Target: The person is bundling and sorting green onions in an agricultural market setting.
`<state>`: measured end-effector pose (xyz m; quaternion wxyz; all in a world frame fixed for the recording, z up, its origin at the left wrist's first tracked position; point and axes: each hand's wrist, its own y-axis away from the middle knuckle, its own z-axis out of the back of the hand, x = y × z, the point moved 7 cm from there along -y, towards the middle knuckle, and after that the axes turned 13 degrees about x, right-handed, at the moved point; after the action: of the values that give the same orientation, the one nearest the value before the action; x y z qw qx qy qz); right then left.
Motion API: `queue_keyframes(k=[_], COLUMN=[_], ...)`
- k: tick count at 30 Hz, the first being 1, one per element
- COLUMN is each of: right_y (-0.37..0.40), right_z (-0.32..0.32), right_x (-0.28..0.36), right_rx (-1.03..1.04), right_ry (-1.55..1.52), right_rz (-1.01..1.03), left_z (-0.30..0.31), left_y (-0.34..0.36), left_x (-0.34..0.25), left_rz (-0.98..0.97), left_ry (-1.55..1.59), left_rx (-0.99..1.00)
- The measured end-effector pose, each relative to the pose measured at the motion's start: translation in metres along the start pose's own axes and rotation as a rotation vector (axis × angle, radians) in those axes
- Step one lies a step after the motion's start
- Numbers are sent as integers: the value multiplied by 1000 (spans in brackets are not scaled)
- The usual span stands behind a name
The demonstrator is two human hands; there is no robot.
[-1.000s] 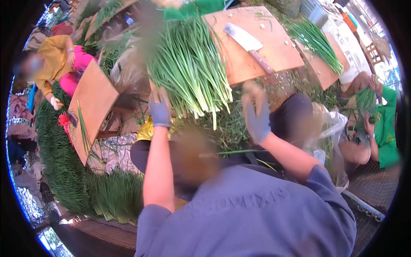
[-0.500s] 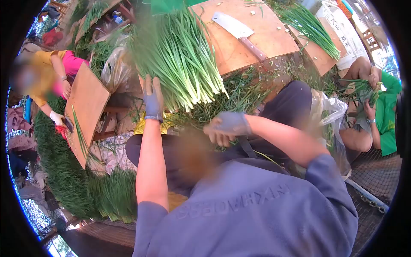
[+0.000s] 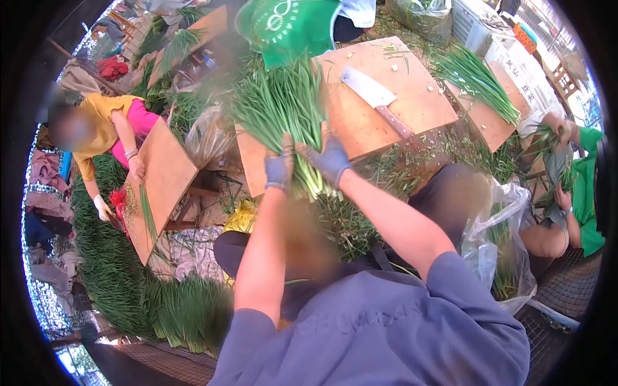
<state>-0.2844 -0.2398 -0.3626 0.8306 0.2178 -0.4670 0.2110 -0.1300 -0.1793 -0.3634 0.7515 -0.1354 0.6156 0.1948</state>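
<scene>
A thick bunch of chives (image 3: pixel 283 106) lies across the left part of the wooden board (image 3: pixel 415 74), its pale stem ends toward me. My left hand (image 3: pixel 280 166), in a grey-blue glove, is closed around the left side of the stems. From the right side, my right hand (image 3: pixel 328 157), gloved alike, grips the same bunch, with its thumb over the front. Some fingertips are hidden by the stems. To the right of the bunch, a cleaver (image 3: pixel 370 89) rests on the board with its wooden handle toward me.
More chives (image 3: pixel 483 83) lie on a board at right. A plastic bag (image 3: pixel 499 238) stands by my right knee. Cut leaves (image 3: pixel 354 222) litter the ground before me. At left, a co-worker in yellow (image 3: pixel 106 122) sits beside a tilted board (image 3: pixel 161 174); another in green (image 3: pixel 589 186) holds chives.
My hands have come together on the chives, the right one moving up from near my lap. The bunch is now squeezed narrower. The whole view has shifted slightly.
</scene>
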Motion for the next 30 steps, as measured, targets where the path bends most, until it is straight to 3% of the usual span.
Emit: queue_keyframes(k=[1, 4, 7, 8, 9, 10, 11, 12, 13, 14, 15, 17, 18, 19, 21, 22, 24, 25, 26, 27, 29, 30], right_y=[3, 30, 29, 26, 28, 13, 0, 10, 11, 7, 6, 8, 3, -1, 24, 61, 114, 134, 144, 159, 197, 208], right_z=[-7, -10, -9, -9, -7, -21, -37, -30, -31, -11, 9, 24, 49, 74, 104, 113, 122, 133, 127, 120, 64, 29], right_x=[4, -3, -18, -22, -13, -26, -45, -33, -34, -29, -24, -38, -51, -67, -65, -32, 8, 1, -7, -16, -11, -2], right_rx=[0, -20, -46, -69, -125, 84, 305, 284, 205, 199, 82, 200, 171, 84, -79, -71, -168, -70, 157, 387, 981, 1239], right_ry=[-63, -43, 28, 18, 169, 465, 771, 876, 1263, 798, 326, -74, 218, 513, 606, -6, -57, 257, 338, 424, 246, 222], right_rz=[20, 83, 115, 112, 92, 44, 30, 132, 229, 14, -144, -9, 151, 302, 467, 334, 289, 277, 203, 140, -131, -277], left_z=[-1, -18, -24, -26, -32, -27, -24, -28, -28, -28, -31, -31, -16, -16, -3, 17, 71, 111, 151, 190, 255, 278], left_y=[-7, 11, 21, 20, 15, 18, 22, 21, 23, 24, 26, 38, 49, 56, 77, 103, 174, 205, 230, 253, 315, 346], left_x=[17, 28, 20, 9, -1, -3, -8, -5, -3, -7, -10, -17, -16, -20, -29, -42, -63, -71, -71, -42, 55, 133], left_rz=[145, 175, 193, 206, 251, 324, 318, 339, 302, 249, 315, 298, 329, 291, 139, 21, -103, -286, -265, -259, 175, 389], left_ry=[-97, 104, -430, -414, -485, -547, -607, -559, -637, -523, -544, -422, -399, -327, -235, -18, 567, 574, 248, 162, 189, 231], left_rx=[-21, 66, 31, 8, 86, 133, 22, -1, -121, -84, -31, -55, -88, 12, 105, 122, 201, 122, 16, -44, -417, -528])
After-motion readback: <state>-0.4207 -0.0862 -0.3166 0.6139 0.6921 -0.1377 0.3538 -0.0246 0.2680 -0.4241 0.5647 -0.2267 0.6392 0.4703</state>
